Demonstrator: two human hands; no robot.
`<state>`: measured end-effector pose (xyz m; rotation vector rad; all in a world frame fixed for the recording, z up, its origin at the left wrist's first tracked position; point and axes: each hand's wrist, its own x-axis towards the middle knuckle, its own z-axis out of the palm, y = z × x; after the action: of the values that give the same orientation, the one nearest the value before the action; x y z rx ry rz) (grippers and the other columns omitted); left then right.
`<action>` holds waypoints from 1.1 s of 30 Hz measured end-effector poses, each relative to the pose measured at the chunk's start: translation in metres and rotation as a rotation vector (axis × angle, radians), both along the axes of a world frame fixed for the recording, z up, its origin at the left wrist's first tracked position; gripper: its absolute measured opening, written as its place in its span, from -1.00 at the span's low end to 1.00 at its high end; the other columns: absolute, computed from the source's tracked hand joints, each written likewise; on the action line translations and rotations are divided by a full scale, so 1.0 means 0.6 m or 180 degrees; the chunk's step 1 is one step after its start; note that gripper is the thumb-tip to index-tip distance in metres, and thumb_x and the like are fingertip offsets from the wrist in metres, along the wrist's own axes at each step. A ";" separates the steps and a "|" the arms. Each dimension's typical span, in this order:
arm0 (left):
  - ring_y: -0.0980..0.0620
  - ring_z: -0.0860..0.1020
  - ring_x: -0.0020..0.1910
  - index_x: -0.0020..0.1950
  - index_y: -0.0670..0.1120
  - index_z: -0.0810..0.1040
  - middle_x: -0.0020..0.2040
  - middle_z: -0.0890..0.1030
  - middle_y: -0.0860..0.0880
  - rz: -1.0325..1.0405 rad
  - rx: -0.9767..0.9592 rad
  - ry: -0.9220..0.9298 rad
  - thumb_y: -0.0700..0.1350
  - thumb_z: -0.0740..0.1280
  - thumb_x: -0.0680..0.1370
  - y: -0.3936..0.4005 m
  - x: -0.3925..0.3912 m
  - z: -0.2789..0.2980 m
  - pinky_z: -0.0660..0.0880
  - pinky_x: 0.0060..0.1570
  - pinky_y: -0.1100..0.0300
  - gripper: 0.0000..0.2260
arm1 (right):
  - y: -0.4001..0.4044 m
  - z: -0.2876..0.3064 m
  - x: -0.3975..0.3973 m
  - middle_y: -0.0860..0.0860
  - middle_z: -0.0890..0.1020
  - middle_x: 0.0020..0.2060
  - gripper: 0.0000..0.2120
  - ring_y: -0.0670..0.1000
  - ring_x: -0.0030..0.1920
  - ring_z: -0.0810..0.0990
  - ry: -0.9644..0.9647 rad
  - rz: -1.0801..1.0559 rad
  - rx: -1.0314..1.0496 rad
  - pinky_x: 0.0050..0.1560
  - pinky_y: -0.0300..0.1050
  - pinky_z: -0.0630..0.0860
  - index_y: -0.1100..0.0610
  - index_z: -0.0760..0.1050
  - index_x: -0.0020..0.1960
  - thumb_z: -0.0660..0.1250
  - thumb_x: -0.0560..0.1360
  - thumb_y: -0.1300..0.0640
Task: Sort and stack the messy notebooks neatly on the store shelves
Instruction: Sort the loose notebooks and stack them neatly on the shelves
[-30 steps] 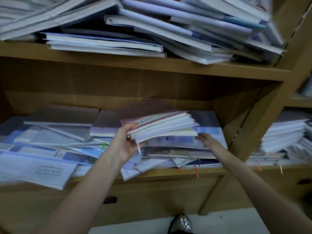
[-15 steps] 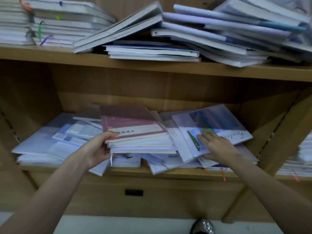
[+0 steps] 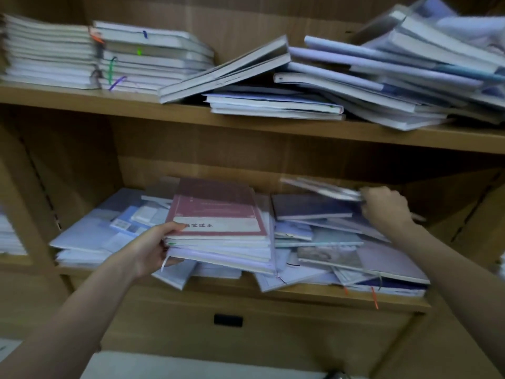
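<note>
My left hand (image 3: pixel 153 250) grips the left edge of a stack of notebooks topped by a dark red notebook (image 3: pixel 218 212), resting over the loose heap on the lower shelf (image 3: pixel 300 294). My right hand (image 3: pixel 382 206) pinches a thin pale notebook (image 3: pixel 322 188) lifted clear of the heap at the right. Below it lies a dark blue notebook (image 3: pixel 308 206) on scattered pale notebooks (image 3: pixel 341 258). More pale blue notebooks (image 3: pixel 95 231) spread at the shelf's left.
The upper shelf (image 3: pixel 246 119) carries two neat white stacks (image 3: pixel 49 50) at the left and a slumped, leaning pile (image 3: pixel 382 77) at the right. Wooden uprights close in both sides. A cabinet front with a dark slot (image 3: pixel 228 320) sits below the lower shelf.
My right hand has raised the thin pale notebook it was touching off the heap, up and to the right. The red-topped stack in my left hand has stayed nearly still.
</note>
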<state>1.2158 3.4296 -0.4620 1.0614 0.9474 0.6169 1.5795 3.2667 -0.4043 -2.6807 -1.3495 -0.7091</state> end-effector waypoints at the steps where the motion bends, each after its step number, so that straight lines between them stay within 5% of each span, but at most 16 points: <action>1: -0.07 0.57 -0.11 0.04 -0.12 0.52 -0.07 0.63 -0.12 -0.0052 -0.0017 0.0005 -0.14 0.26 0.54 0.001 -0.008 -0.002 0.55 -0.15 0.09 -0.88 | -0.002 0.011 0.001 0.21 0.59 -0.10 -0.86 0.24 -0.08 0.58 0.0254 -0.0043 0.0353 -0.22 -0.04 0.38 0.26 0.49 0.04 0.21 0.55 0.23; 4: -0.10 0.57 -0.08 0.07 -0.15 0.52 -0.05 0.63 -0.15 -0.0132 -0.0019 -0.0053 -0.15 0.27 0.54 0.001 -0.013 -0.004 0.49 0.00 0.03 -0.86 | -0.011 0.036 -0.009 0.30 0.58 -0.19 -0.92 0.31 -0.14 0.57 0.0451 0.0282 0.0884 -0.26 -0.02 0.33 0.23 0.43 -0.16 0.27 0.50 0.25; 6: -0.09 0.58 -0.10 0.06 -0.15 0.52 -0.05 0.63 -0.15 -0.0159 0.0007 -0.0062 -0.14 0.26 0.55 -0.001 -0.008 -0.002 0.54 -0.10 0.08 -0.86 | -0.014 0.044 -0.037 0.24 0.60 -0.16 -0.95 0.28 -0.16 0.58 0.0153 0.0656 0.0619 -0.26 0.00 0.37 0.18 0.43 -0.14 0.28 0.47 0.29; 9: -0.08 0.59 -0.12 0.07 -0.17 0.53 -0.04 0.64 -0.17 -0.0203 0.0054 -0.0034 -0.12 0.25 0.57 -0.006 0.004 0.000 0.58 -0.28 0.19 -0.84 | -0.004 0.043 -0.083 0.18 0.65 -0.11 -0.64 0.24 -0.30 0.63 -0.0583 0.1493 0.0469 -0.42 0.00 0.50 0.21 0.56 0.06 0.40 0.29 0.42; 11: -0.06 0.60 -0.16 0.04 -0.18 0.53 -0.09 0.64 -0.16 -0.0211 0.0034 -0.0082 -0.12 0.22 0.59 -0.009 0.008 0.000 0.59 -0.31 0.21 -0.83 | 0.008 0.043 -0.116 0.15 0.68 -0.15 -0.56 0.19 -0.38 0.64 -0.0981 0.2117 0.0751 -0.58 -0.07 0.48 0.24 0.60 0.02 0.42 0.16 0.46; 15: -0.03 0.50 -0.35 0.03 -0.16 0.48 -0.30 0.49 -0.11 -0.0294 -0.0488 -0.0495 0.14 0.05 0.61 0.001 -0.013 0.000 0.51 -0.37 0.20 -0.60 | 0.046 0.037 -0.160 0.09 0.68 -0.01 -0.63 0.08 -0.10 0.68 -0.1257 0.3053 0.1103 -0.35 -0.14 0.59 0.21 0.62 0.07 0.36 0.28 0.36; 17: -0.07 0.51 -0.27 0.08 -0.16 0.50 -0.21 0.52 -0.16 -0.0368 -0.0752 -0.0637 0.29 -0.02 0.57 0.010 -0.032 0.000 0.52 -0.35 0.18 -0.44 | 0.063 0.020 -0.163 0.08 0.67 0.03 -0.67 0.07 0.01 0.65 -0.1212 0.3296 0.0960 -0.11 -0.09 0.60 0.19 0.63 0.09 0.26 0.39 0.35; 19: -0.14 0.55 -0.09 0.13 -0.17 0.51 -0.04 0.57 -0.20 -0.0493 -0.0722 -0.0549 0.34 0.01 0.53 0.008 -0.040 0.004 0.56 -0.21 0.10 -0.38 | 0.075 -0.015 -0.154 0.10 0.67 0.02 -0.58 0.10 0.00 0.67 -0.1096 0.3221 0.0749 -0.06 -0.04 0.59 0.17 0.64 0.09 0.26 0.30 0.42; 21: -0.08 0.55 -0.16 0.05 -0.16 0.52 -0.14 0.57 -0.15 -0.0512 -0.0454 -0.0319 0.29 0.20 0.45 0.003 -0.034 0.010 0.54 -0.23 0.15 -0.47 | 0.086 -0.058 -0.144 0.12 0.67 0.04 -0.30 0.16 -0.01 0.67 -0.1009 0.2573 0.0051 -0.13 0.09 0.60 0.13 0.59 0.16 0.51 0.04 0.46; 23: 0.02 0.46 -0.32 -0.07 -0.11 0.48 -0.29 0.48 -0.06 -0.0571 -0.0138 -0.0008 0.20 0.32 0.38 0.004 -0.021 0.020 0.45 -0.34 0.25 -0.61 | 0.092 -0.074 -0.145 0.16 0.54 0.25 -0.13 0.23 0.15 0.58 -0.0241 0.1895 -0.0564 0.02 0.02 0.56 0.04 0.40 0.35 0.60 0.10 0.34; 25: 0.05 0.45 -0.36 -0.07 -0.08 0.49 -0.28 0.46 -0.03 -0.0690 0.0022 0.0344 0.14 0.32 0.47 0.008 -0.007 0.028 0.44 -0.33 0.25 -0.72 | 0.090 -0.066 -0.160 0.14 0.38 0.38 -0.38 0.14 0.17 0.52 0.1442 0.1543 -0.0393 0.03 -0.22 0.46 0.03 0.24 0.46 0.30 0.48 0.38; 27: 0.07 0.49 -0.40 -0.10 -0.08 0.51 -0.31 0.49 -0.01 -0.0689 0.0039 0.0506 0.10 0.28 0.54 0.017 0.004 0.028 0.45 -0.33 0.25 -0.75 | 0.093 -0.059 -0.169 0.15 0.51 0.22 -0.58 0.03 -0.08 0.55 0.3528 0.1242 0.0165 -0.20 -0.28 0.44 0.14 0.32 0.41 0.14 0.58 0.37; 29: 0.05 0.43 -0.41 -0.16 -0.09 0.48 -0.38 0.44 -0.02 -0.0611 0.0046 0.0566 0.10 0.29 0.54 0.024 0.014 0.025 0.40 -0.33 0.24 -0.73 | 0.089 -0.059 -0.173 0.13 0.59 0.03 -0.70 0.09 -0.11 0.56 0.4978 0.0925 0.1046 -0.14 -0.12 0.46 0.15 0.42 0.32 0.14 0.61 0.25; 33: 0.04 0.45 -0.45 -0.24 -0.12 0.54 -0.39 0.48 -0.07 -0.0382 0.0117 0.0444 0.11 0.32 0.51 0.033 0.031 0.022 0.45 -0.49 0.30 -0.69 | 0.101 -0.062 -0.169 0.11 0.60 0.09 -0.65 0.15 0.06 0.58 0.5436 0.0564 0.0878 -0.01 0.02 0.51 0.12 0.47 0.25 0.20 0.58 -0.07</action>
<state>1.2343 3.4495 -0.4485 1.1970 0.9880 0.4675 1.4778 3.3272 -0.4416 -1.7045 -0.7360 1.1097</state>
